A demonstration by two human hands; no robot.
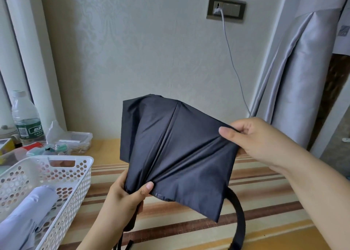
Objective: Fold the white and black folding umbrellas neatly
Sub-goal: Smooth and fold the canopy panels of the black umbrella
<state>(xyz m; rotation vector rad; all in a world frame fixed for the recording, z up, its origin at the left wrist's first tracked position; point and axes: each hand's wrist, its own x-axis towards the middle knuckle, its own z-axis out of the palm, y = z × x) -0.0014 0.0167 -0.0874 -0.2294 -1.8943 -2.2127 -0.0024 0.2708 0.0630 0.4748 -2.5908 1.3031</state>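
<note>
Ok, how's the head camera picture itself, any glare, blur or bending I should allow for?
Head view: soft, even daylight and no harsh glare, only a mild sheen on the curtain. Wide-angle bending bows the pipes at the left edge. The black umbrella and both hands, left hand and right hand, look sharp; the folds read clearly. The white umbrella in the basket is slightly soft.

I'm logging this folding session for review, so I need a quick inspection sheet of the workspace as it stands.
Surface: striped cloth over a wooden tabletop.
Job's things: black umbrella held up, canopy spread, not yet rolled; white umbrella lying in the white basket.
Clutter: water bottle, clear box, binder clips and small items at far left.
Grippers: left hand grips the umbrella's lower end; right hand pinches a canopy edge.
Cables: white cable plugged into the wall socket.
Surroundings: grey curtain at right.
</note>
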